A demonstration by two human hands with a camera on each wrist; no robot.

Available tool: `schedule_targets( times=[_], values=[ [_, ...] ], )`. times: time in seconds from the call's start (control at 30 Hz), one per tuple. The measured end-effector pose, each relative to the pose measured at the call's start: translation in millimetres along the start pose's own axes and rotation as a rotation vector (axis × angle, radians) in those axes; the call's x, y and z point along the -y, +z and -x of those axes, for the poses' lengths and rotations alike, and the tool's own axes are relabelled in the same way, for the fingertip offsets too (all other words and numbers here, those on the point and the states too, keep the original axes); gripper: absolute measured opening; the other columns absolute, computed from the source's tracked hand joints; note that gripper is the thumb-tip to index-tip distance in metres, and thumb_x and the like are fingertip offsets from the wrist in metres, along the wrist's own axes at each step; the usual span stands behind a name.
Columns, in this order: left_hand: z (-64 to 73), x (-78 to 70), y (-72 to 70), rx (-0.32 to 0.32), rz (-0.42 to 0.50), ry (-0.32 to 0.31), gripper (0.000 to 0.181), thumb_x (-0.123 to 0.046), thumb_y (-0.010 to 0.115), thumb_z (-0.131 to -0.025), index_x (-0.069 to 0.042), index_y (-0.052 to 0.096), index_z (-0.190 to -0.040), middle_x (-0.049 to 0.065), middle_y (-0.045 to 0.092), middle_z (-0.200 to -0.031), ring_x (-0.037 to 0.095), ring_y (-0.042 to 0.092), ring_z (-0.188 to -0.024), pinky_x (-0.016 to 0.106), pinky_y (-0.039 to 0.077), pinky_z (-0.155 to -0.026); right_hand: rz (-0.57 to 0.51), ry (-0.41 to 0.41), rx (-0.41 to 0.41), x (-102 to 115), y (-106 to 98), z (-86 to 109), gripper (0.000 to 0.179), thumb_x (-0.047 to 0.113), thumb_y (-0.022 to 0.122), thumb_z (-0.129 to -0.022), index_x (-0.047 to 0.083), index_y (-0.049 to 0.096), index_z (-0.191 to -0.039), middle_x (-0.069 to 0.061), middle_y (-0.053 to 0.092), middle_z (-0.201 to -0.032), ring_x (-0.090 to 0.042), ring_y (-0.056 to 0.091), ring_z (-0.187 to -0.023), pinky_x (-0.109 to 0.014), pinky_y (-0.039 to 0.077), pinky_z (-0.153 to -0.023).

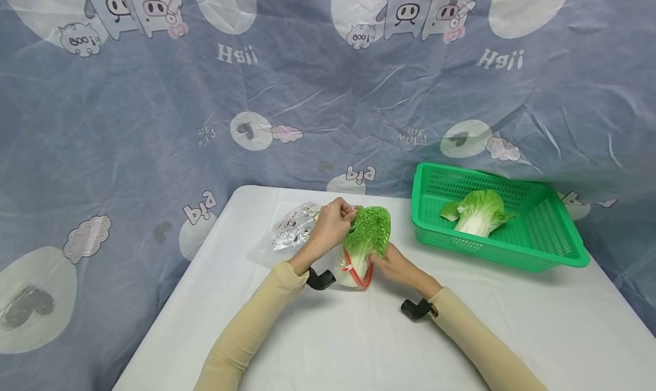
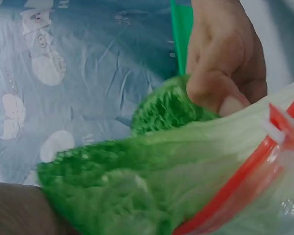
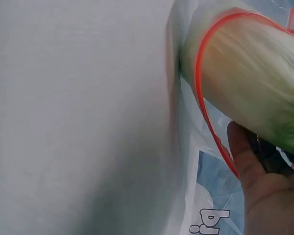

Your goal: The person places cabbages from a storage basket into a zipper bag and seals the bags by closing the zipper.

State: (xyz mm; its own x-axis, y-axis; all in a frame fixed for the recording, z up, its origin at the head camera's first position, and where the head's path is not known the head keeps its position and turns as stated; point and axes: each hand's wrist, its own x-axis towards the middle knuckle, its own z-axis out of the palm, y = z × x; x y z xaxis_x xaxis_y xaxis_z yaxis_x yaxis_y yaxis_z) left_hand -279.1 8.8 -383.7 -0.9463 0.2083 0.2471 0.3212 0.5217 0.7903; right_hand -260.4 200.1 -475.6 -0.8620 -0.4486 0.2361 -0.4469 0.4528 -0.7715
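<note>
A napa cabbage (image 1: 371, 229), leafy end up and away, sits with its pale base inside the mouth of a clear plastic bag (image 1: 294, 229) edged with a red zip strip (image 2: 230, 191). My left hand (image 1: 333, 223) has its fingers curled at the green leaf tips; in the left wrist view only a dark part of it shows at the lower left. From the right side my right hand (image 1: 397, 263) holds the cabbage, thumb in front. The right wrist view shows this thumb beside the pale base (image 3: 255, 73), close to the red strip.
To the right stands a green perforated basket (image 1: 512, 254) with another piece of napa cabbage (image 1: 479, 212) in it. A white cloth covers the table (image 1: 359, 340). Behind it hangs a blue printed curtain (image 1: 318, 95).
</note>
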Motion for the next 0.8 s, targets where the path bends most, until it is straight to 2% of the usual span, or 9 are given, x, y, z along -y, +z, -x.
schedule_targets(
  times=[0.13, 0.3, 0.37, 0.43, 0.63, 0.8],
  values=[
    [2.5, -4.9, -2.4, 0.014, 0.002, 0.014, 0.003, -0.005, 0.058, -0.093, -0.004, 0.060, -0.091, 0.005, 0.060, -0.080, 0.010, 0.053, -0.062, 0.020, 0.044, -0.053, 0.034, 0.008, -0.033, -7, 2, -2.9, 0.040, 0.001, 0.050, -0.093, -0.007, 0.047, -0.131, -0.022, 0.058, -0.126, -0.032, 0.052, -0.122, -0.051, 0.038, -0.108],
    [3.5, -7.9, -6.8, 0.002, 0.002, 0.020, 0.005, -0.007, 0.061, -0.093, -0.004, 0.060, -0.089, 0.005, 0.060, -0.075, 0.011, 0.051, -0.058, 0.020, 0.041, -0.050, 0.070, 0.009, -0.070, -8, 5, -2.7, 0.059, 0.009, 0.055, -0.093, -0.008, 0.028, -0.143, -0.028, 0.045, -0.139, -0.040, 0.042, -0.133, -0.053, 0.029, -0.113],
    [2.7, -7.7, -8.0, -0.006, 0.002, 0.020, 0.007, -0.009, 0.062, -0.093, -0.005, 0.060, -0.087, 0.005, 0.061, -0.074, 0.011, 0.051, -0.057, 0.020, 0.040, -0.049, 0.093, 0.015, -0.066, -5, 5, -1.9, 0.066, 0.012, 0.056, -0.093, -0.007, 0.021, -0.146, -0.029, 0.043, -0.141, -0.039, 0.041, -0.134, -0.053, 0.030, -0.112],
    [1.5, -7.0, -8.3, -0.009, 0.013, 0.024, 0.007, -0.008, 0.063, -0.092, -0.005, 0.060, -0.086, 0.005, 0.062, -0.075, 0.011, 0.051, -0.057, 0.020, 0.041, -0.049, 0.114, 0.013, -0.053, -2, 4, -1.9, 0.066, 0.014, 0.055, -0.094, -0.005, 0.020, -0.147, -0.027, 0.044, -0.142, -0.038, 0.042, -0.134, -0.052, 0.032, -0.111],
    [-0.5, -6.1, -6.8, -0.014, 0.030, 0.056, 0.007, -0.007, 0.060, -0.094, -0.003, 0.059, -0.088, 0.008, 0.067, -0.086, 0.011, 0.055, -0.064, 0.019, 0.042, -0.052, 0.177, -0.070, -0.031, 8, 3, -4.8, 0.070, 0.013, 0.054, -0.092, 0.002, 0.019, -0.152, -0.019, 0.039, -0.149, -0.033, 0.040, -0.136, -0.051, 0.035, -0.110],
    [0.1, -6.2, -6.0, -0.022, 0.045, 0.065, 0.006, -0.008, 0.060, -0.094, -0.004, 0.059, -0.090, 0.007, 0.067, -0.086, 0.011, 0.055, -0.066, 0.019, 0.042, -0.054, 0.239, -0.121, -0.021, 13, 4, -5.4, 0.075, 0.013, 0.055, -0.090, 0.003, 0.017, -0.153, -0.019, 0.035, -0.151, -0.032, 0.040, -0.137, -0.049, 0.036, -0.110]
  ],
)
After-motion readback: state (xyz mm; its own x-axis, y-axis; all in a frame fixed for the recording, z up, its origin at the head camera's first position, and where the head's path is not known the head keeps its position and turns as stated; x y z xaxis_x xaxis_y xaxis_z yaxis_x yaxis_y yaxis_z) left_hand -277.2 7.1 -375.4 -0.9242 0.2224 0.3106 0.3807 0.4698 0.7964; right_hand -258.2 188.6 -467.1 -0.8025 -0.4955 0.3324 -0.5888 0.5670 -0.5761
